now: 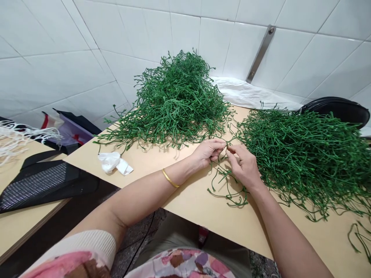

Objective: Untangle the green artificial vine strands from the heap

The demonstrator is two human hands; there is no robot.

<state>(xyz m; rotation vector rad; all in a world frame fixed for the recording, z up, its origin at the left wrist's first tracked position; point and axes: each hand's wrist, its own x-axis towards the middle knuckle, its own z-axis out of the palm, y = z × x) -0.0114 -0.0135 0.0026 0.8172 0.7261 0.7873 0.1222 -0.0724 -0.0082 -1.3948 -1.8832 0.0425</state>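
Tan table (185, 204) — green stem heap (174, 104), another heap (301, 162), white tissue (113, 162)

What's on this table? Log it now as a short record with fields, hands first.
Left hand: pinching a loose green strand; gold bangle on the wrist
Right hand: pinching the same strand, beside the right green stem pile
Farther pile: far green stem pile
Surface: tan board table
Also on the table: crumpled white tissue
Behind: white tile wall
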